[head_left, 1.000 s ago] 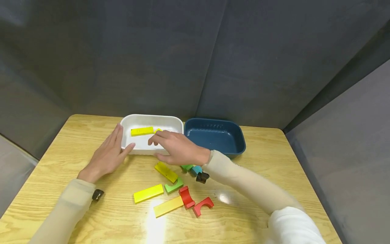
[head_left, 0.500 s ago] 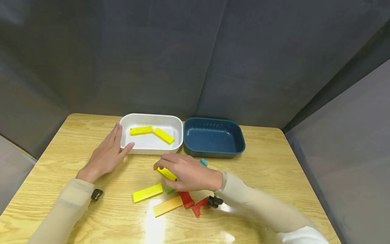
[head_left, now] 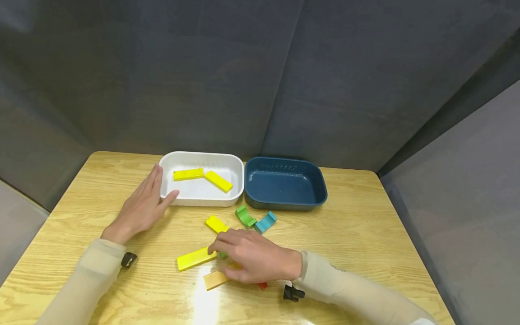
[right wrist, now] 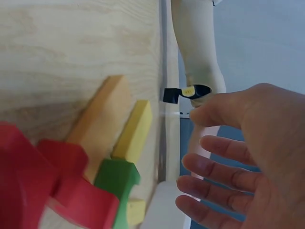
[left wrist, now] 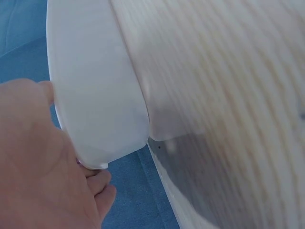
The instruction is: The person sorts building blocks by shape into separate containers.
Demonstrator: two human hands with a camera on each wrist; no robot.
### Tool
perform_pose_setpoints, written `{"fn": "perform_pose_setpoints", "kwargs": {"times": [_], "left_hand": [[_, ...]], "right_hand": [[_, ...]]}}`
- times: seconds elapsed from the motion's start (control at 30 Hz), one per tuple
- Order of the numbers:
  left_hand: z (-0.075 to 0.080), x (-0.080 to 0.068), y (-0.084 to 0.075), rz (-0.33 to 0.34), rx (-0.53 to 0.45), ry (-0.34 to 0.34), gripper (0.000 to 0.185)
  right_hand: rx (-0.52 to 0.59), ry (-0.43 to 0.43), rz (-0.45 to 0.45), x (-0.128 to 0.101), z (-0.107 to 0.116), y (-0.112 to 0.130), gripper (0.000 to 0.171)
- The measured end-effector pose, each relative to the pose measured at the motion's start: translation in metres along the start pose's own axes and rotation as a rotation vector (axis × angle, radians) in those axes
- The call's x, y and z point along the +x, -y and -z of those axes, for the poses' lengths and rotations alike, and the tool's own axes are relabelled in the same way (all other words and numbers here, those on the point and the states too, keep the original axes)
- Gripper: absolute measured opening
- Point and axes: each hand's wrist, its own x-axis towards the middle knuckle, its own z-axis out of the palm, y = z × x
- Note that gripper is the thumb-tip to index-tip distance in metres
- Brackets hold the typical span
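My left hand (head_left: pixel 140 205) rests against the left end of the white bin (head_left: pixel 203 201), its fingers straight along the outside wall and the thumb near the front rim. Two yellow blocks (head_left: pixel 218 181) lie in that bin. My right hand (head_left: pixel 260 257) hovers over loose blocks with nothing between its loosely bent fingers. Near its fingertips are a yellow block (head_left: pixel 195 259) and an orange block (head_left: pixel 214 280). It partly covers a green arch block (right wrist: pixel 116 186) and red arch blocks (right wrist: pixel 88 205), which the right wrist view shows better.
A dark blue bin (head_left: pixel 286 205) stands right of the white one. In front of the bins lie a green arch block (head_left: pixel 245 217), a blue arch block (head_left: pixel 266 221) and another yellow block (head_left: pixel 216 224). Dark fabric (head_left: pixel 195 81) rises behind the wooden table (head_left: pixel 365 225).
My right hand has moved from above the white bin back toward me, over the loose blocks. The second yellow block in the bin is now uncovered. The left hand has stayed put.
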Motion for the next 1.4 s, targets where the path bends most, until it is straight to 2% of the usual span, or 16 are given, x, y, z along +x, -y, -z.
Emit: {"fn": "perform_pose_setpoints", "kwargs": {"times": [0.3, 0.77, 1.1, 1.4], "left_hand": [[0.000, -0.002, 0.001, 0.000, -0.006, -0.003, 0.097], [0.002, -0.002, -0.002, 0.004, 0.002, 0.013, 0.097], [0.000, -0.001, 0.001, 0.000, -0.002, -0.002, 0.098], [0.000, -0.001, 0.000, -0.001, -0.004, 0.001, 0.097]], "right_hand": [[0.008, 0.099, 0.016, -0.005, -0.015, 0.008, 0.041], [-0.042, 0.124, 0.077, -0.014, -0.040, 0.009, 0.046], [-0.163, 0.085, 0.116, -0.012, -0.053, 0.011, 0.035], [-0.174, 0.116, 0.119, -0.007, -0.054, 0.012, 0.030]]}}
